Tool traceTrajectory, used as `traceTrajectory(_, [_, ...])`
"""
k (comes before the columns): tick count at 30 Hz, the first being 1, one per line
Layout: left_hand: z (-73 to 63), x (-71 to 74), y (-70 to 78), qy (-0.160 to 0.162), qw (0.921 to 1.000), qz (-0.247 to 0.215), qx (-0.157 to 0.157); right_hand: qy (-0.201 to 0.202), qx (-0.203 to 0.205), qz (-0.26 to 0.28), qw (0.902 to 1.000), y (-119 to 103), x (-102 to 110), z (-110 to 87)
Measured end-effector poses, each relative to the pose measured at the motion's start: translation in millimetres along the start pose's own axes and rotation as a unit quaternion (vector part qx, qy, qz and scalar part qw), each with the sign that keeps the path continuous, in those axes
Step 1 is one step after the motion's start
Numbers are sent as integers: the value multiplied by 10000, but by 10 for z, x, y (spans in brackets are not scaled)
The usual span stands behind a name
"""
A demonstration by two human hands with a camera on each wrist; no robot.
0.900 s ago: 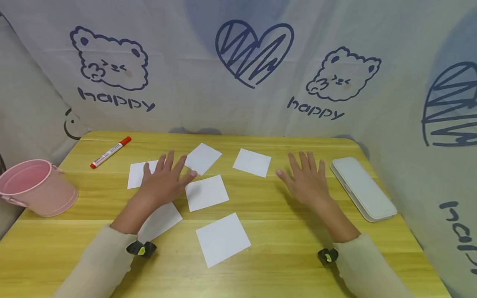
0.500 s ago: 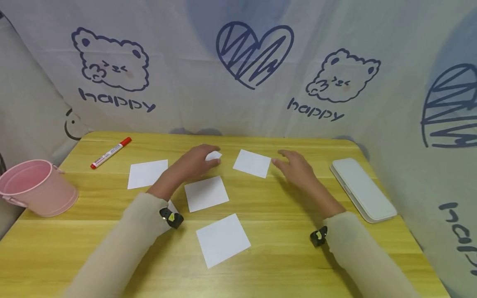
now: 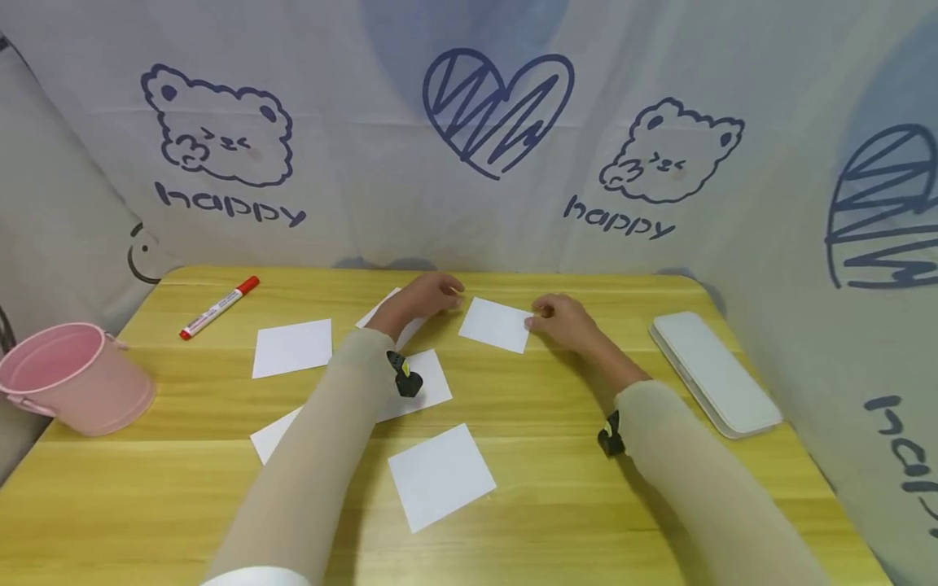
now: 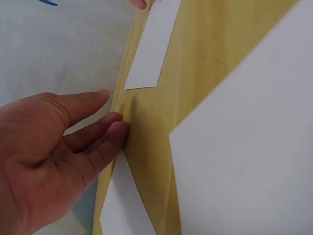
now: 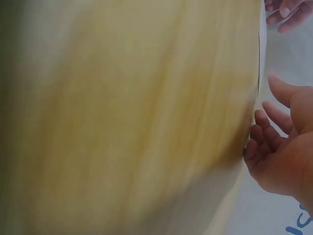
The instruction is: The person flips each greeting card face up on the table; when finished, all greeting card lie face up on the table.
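Left hand [image 3: 425, 298], right hand [image 3: 566, 322] flank a card [image 3: 496, 325]
Left at its ten o'clock, right at three; both sets of fingers loosely bent, released.

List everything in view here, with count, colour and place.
Table: 1, yellow, beneath the hands
Cards: 6, white, scattered on the table
Marker: 1, white and red, back left
Bucket: 1, pink, left edge
Case: 1, white, right side
Cloth: pieces unclear, pale with blue drawings, behind the table
Left hand: 1, bare, near the table's far edge
Right hand: 1, bare, beside the rightmost card
Sleeves: 2, cream, both arms
Fabric: 1, white, bottom edge
Wrist cameras: 2, black and yellow, one per wrist
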State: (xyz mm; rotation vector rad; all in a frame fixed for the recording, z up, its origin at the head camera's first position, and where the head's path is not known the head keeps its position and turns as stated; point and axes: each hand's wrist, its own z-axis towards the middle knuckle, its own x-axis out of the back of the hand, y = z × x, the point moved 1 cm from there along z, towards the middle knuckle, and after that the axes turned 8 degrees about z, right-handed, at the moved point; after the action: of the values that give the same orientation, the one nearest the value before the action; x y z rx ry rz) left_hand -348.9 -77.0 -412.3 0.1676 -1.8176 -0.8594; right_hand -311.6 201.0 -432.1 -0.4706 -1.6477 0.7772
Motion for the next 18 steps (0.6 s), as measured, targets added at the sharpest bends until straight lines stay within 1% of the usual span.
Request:
traceTrajectory(3, [83, -8, 13, -123, 9998, -119, 116, -45, -115, 122, 9998, 19, -14, 25])
traceTrajectory(6, [145, -25, 28, -102, 9997, -112, 209, -84, -172, 107, 9998, 20, -16, 47])
traceTrajectory(10, [205, -69, 37, 18, 9998, 24, 209, -112, -168, 179, 9996, 47, -25, 74])
traceTrajectory(14, [249, -83, 65, 21, 9997, 135, 222, -93, -168, 243, 9995, 75, -23, 83])
traceTrajectory(18, [317, -107, 46, 31, 9994, 239, 241, -53, -183, 126, 9997, 102, -42, 101])
